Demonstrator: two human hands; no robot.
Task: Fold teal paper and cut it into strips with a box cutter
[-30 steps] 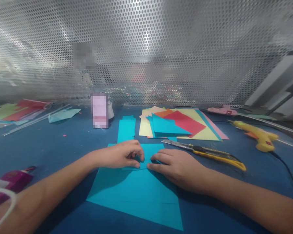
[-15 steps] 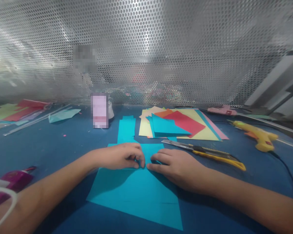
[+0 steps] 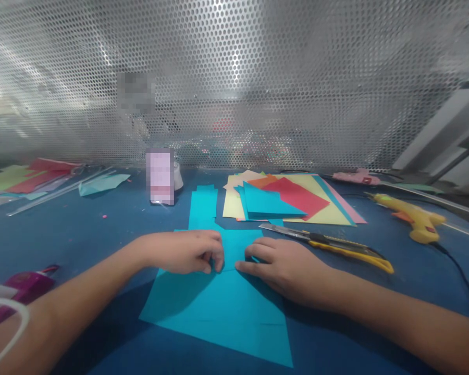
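A large sheet of blue paper (image 3: 219,317) lies on the table before me, with a line like a crease or edge crossing it under my fingers. My left hand (image 3: 191,251) rests on the sheet's upper left part, fingers curled and thumb and fingertips closed at that line. On the right side, my right hand (image 3: 281,265) has its thumb and fingertips closed on the same line, a short gap from the left. What sits beneath the fingertips is partly hidden. Just beyond the sheet are narrow blue paper strips (image 3: 203,208).
A utility knife (image 3: 328,245) with its blade out lies right of the sheet. Behind it is a stack of coloured papers (image 3: 340,211). A yellow glue gun (image 3: 418,219) is far right, a purple tool (image 3: 27,289) at left. Perforated metal (image 3: 234,104) stands behind.
My left hand has slid slightly left along the line on the blue paper, widening the gap between the hands. My right hand has stayed nearly still.
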